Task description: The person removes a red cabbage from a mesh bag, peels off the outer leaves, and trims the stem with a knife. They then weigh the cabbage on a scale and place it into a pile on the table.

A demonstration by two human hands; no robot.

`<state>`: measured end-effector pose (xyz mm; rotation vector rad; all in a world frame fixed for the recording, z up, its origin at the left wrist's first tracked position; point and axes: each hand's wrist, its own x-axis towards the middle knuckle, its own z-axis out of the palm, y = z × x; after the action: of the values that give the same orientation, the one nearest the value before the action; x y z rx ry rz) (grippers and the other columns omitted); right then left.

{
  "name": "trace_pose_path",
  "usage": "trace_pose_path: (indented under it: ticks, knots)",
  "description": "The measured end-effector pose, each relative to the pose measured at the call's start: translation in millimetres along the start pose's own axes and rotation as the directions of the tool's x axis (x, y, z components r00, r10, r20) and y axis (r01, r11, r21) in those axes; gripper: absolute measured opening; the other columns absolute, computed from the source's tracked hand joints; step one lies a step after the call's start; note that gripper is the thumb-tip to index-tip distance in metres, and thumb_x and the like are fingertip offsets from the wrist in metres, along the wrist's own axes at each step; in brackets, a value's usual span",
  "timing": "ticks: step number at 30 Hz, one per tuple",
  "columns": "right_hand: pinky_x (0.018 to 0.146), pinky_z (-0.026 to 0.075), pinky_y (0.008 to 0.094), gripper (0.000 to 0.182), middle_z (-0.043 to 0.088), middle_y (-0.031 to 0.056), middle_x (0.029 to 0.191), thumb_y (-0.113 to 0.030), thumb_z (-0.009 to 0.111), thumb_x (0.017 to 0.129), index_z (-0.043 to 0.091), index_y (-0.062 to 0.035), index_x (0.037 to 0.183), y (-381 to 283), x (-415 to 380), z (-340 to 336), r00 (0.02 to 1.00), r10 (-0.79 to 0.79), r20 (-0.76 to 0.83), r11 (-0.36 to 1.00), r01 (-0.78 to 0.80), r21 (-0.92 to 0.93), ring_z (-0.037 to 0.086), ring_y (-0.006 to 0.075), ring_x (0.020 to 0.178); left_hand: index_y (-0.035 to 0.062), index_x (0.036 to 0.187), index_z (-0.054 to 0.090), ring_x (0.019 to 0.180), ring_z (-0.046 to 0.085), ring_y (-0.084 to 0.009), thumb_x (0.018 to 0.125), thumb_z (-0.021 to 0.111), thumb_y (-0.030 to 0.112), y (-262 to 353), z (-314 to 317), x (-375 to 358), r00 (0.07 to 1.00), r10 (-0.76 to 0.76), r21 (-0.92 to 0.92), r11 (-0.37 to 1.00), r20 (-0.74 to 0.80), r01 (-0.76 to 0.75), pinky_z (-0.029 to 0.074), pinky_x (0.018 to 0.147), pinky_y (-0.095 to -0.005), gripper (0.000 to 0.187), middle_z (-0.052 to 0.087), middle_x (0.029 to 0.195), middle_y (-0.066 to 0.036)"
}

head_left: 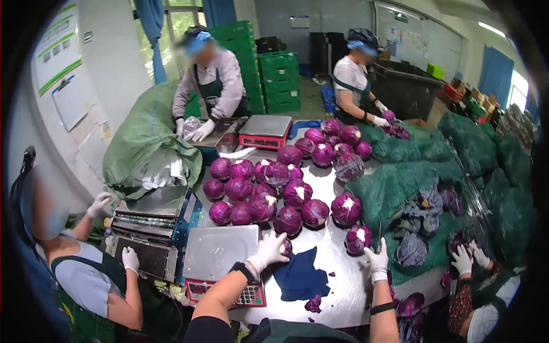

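My left hand (270,251), in a white glove, is closed around a small red cabbage (286,247) beside the scale's steel platform. The hand covers most of that cabbage. My right hand (377,264), also gloved, grips a knife (380,233) whose thin blade points up and away from me. Left of the blade lies a red cabbage (358,239) with a pale cut stem. A dark blue cloth (302,275) is spread on the steel table (337,291) between my hands, with purple leaf scraps (313,303) near it.
Many red cabbages (263,206) cover the table's middle. A digital scale (222,251) stands at left, near a wrapping machine (150,228) and a co-worker. Green mesh sacks (400,183) with loose outer leaves lie at right, by another worker's gloved hands (463,260). Two people work across the table.
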<state>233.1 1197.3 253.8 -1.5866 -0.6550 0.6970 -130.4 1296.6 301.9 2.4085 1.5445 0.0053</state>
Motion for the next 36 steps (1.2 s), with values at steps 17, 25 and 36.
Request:
trace_pose_path:
  ticks: [17, 25, 36]
  knots:
    - [0.037, 0.039, 0.0213, 0.061, 0.056, 0.0038, 0.079, -0.006, 0.068, 0.076, 0.040, -0.0086, 0.129, 35, -18, 49, 0.943, 0.203, 0.264, 0.880, -0.293, 0.373, 0.045, 0.0093, 0.042, 0.0119, 0.134, 0.039, 0.113, 0.054, -0.0280, 0.085, 0.058, 0.051, -50, -91, -14, 0.979, -0.181, -0.741, -0.669, 0.095, -0.051, 0.044, 0.095, -0.0502, 0.066, 0.050, 0.128, -0.013]
    - [0.041, 0.040, 0.0206, 0.046, 0.058, 0.0025, 0.085, -0.011, 0.068, 0.079, 0.048, -0.0071, 0.120, -90, -36, 201, 0.835, 0.081, 0.545, 0.861, -0.334, 0.384, 0.050, 0.0080, 0.050, 0.0157, 0.137, 0.034, 0.125, 0.042, -0.0304, 0.072, 0.066, 0.061, -120, -108, 49, 0.920, -0.352, -0.658, -0.737, 0.174, -0.157, 0.039, 0.097, -0.0540, 0.086, 0.040, 0.138, -0.011]
    - [0.043, 0.045, 0.0195, 0.048, 0.054, -0.0004, 0.075, -0.015, 0.065, 0.083, 0.048, -0.0088, 0.127, -113, -54, 212, 0.784, 0.113, 0.610, 0.993, -0.106, -0.048, 0.053, 0.0051, 0.049, 0.0050, 0.133, 0.036, 0.125, 0.041, -0.0353, 0.093, 0.049, 0.040, -118, -118, 39, 0.968, -0.243, -0.674, -0.725, 0.056, -0.142, 0.038, 0.101, -0.0478, 0.055, 0.038, 0.137, -0.022]
